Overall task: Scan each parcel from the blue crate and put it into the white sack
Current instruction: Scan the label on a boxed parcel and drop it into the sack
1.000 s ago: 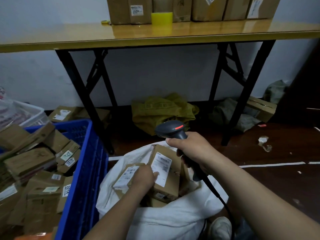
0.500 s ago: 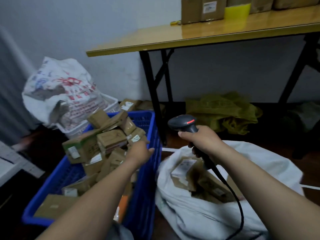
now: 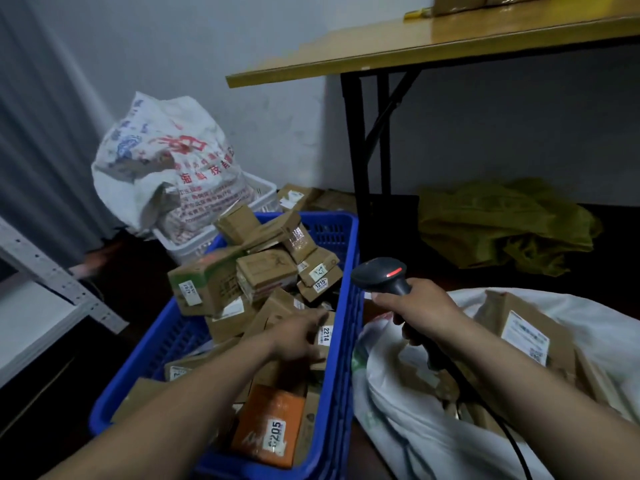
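The blue crate (image 3: pixel 349 306) stands at lower centre, heaped with brown cardboard parcels (image 3: pixel 266 275) and one orange parcel (image 3: pixel 268 424). My left hand (image 3: pixel 298 337) reaches into it and lies on a brown parcel labelled 2214 (image 3: pixel 326 336), fingers stretched across its top. My right hand (image 3: pixel 420 315) grips the handle of a black barcode scanner (image 3: pixel 379 273), its red light on, held between the crate and the white sack (image 3: pixel 429 441). The sack lies open at lower right with several labelled parcels (image 3: pixel 519 329) inside. The scanner's cable runs down over the sack.
A yellow folding table (image 3: pixel 433 46) stands behind, its black leg (image 3: pixel 360 150) just past the crate. A printed white sack (image 3: pixel 166 157) sits in a white basket at the back left. A yellow-green bag (image 3: pixel 502 223) lies under the table. A white shelf frame (image 3: pixel 52 275) is at left.
My left hand let go of the parcel in the white sack, swung left to the crate and came down on the 2214 parcel. My view turned left. The scanner stayed in my right hand.
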